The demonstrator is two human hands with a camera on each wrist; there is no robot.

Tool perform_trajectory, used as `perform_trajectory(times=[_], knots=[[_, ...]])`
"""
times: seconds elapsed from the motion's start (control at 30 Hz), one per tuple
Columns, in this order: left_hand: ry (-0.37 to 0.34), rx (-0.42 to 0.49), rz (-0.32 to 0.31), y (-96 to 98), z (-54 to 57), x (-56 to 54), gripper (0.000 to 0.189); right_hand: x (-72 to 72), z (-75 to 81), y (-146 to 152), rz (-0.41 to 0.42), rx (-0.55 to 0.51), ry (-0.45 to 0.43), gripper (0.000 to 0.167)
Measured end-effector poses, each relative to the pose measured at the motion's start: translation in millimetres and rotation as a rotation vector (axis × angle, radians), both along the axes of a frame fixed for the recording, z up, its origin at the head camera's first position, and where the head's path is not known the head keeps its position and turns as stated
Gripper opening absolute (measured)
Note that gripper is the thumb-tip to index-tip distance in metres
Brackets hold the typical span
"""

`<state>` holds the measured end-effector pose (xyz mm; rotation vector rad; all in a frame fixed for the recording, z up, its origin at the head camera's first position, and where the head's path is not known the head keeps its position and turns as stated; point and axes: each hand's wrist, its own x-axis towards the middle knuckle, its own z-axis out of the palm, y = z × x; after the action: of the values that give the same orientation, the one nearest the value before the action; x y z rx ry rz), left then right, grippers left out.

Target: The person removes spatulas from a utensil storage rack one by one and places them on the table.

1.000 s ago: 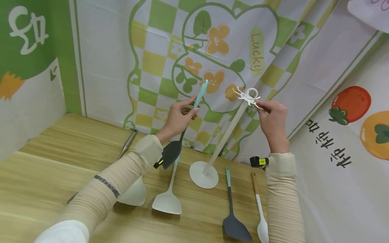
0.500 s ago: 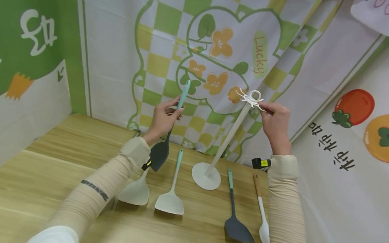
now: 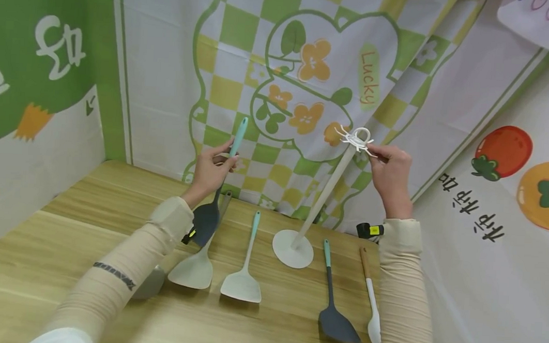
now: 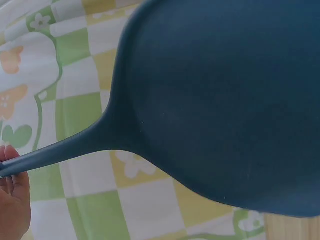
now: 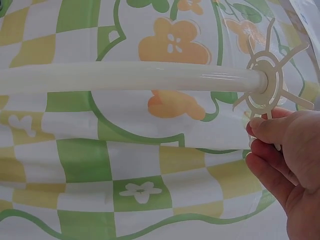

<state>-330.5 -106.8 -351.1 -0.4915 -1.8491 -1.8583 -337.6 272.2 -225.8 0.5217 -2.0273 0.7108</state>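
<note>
My left hand (image 3: 211, 171) grips a spatula by its mint-green handle (image 3: 239, 136), its dark blade (image 3: 205, 221) hanging down over the table. In the left wrist view that broad blade (image 4: 215, 105) fills much of the frame, and the fingers hold the far end of its neck. At the right, my right hand (image 3: 392, 170) pinches one hook of a white utensil stand. The stand's ring of hooks (image 5: 270, 82) tops a slim pole (image 3: 327, 189) that rises from a round base (image 3: 292, 249). No utensil hangs on the hooks.
On the wooden table (image 3: 247, 330) lie a pale turner (image 3: 241, 286), a wider pale one (image 3: 192, 271), a dark spatula (image 3: 338, 325) with a mint handle, and a white spoon (image 3: 374, 324) with a wooden handle. A grey rounded piece (image 3: 151, 284) shows behind the left sleeve. A checkered curtain (image 3: 237, 29) hangs behind.
My left hand has moved left with the spatula, away from the stand, uncovering more of the wider pale turner. The right hand keeps its pinch on the hook.
</note>
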Motion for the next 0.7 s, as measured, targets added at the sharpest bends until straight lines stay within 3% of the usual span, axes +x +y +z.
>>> perform_trajectory(times=[0.27, 0.7], knots=[[-0.023, -0.040, 0.033, -23.2, 2.0, 16.2, 0.049, 0.8, -0.9, 0, 0.000, -0.021, -0.013, 0.015], [-0.010, -0.088, 0.101, -53.8, -7.3, 24.4, 0.047, 2.2, -0.9, -1, 0.000, -0.028, -0.041, 0.015]])
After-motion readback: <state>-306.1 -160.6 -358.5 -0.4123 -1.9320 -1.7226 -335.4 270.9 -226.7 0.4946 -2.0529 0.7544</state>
